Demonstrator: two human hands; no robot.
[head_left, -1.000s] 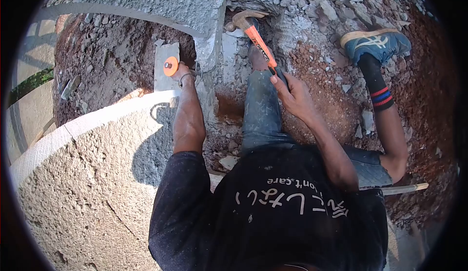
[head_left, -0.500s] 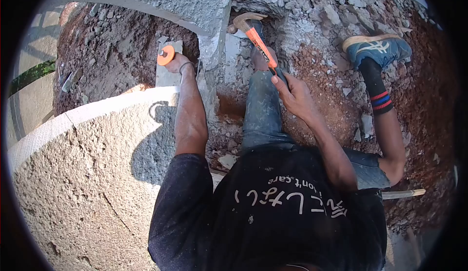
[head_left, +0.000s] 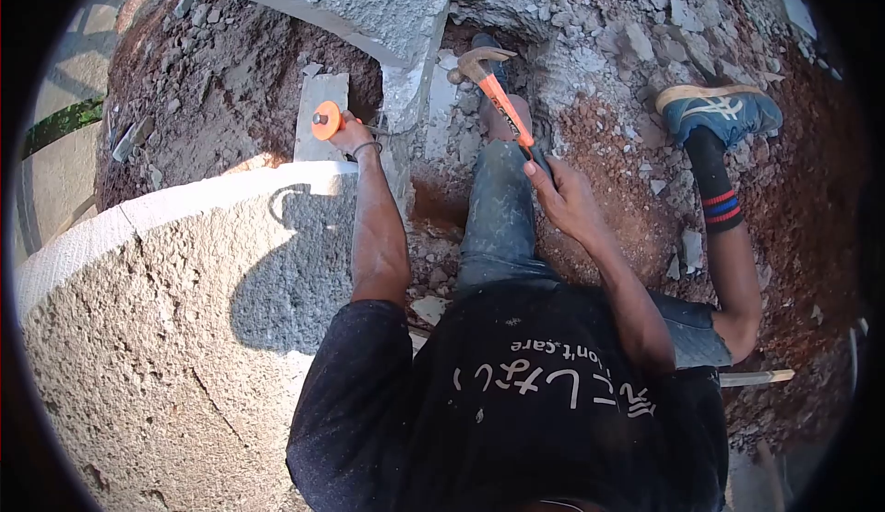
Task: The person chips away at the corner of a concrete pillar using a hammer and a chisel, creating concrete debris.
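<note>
My left hand (head_left: pixel 353 135) is closed around a chisel (head_left: pixel 326 120) with a round orange hand guard. Its metal striking end shows at the guard's centre; the shaft and tip are hidden below. A flat grey board (head_left: pixel 318 97) lies beneath this hand, beside the concrete edge. My right hand (head_left: pixel 564 197) grips the black lower handle of an orange claw hammer (head_left: pixel 502 106). The hammer's rusty head is held above my lower leg, over the dug-out gap, apart from the chisel.
A rough concrete wall (head_left: pixel 166 337) curves along the left, with a concrete beam (head_left: pixel 369 0) at the top. Broken rubble (head_left: pixel 636 47) and reddish soil cover the ground. My blue shoe (head_left: pixel 719 114) rests at the right, and a wooden strip (head_left: pixel 758 377) lies behind my knee.
My left hand has moved slightly right and back towards me with the chisel. The whole view has shifted a little; the hammer stays raised in my right hand.
</note>
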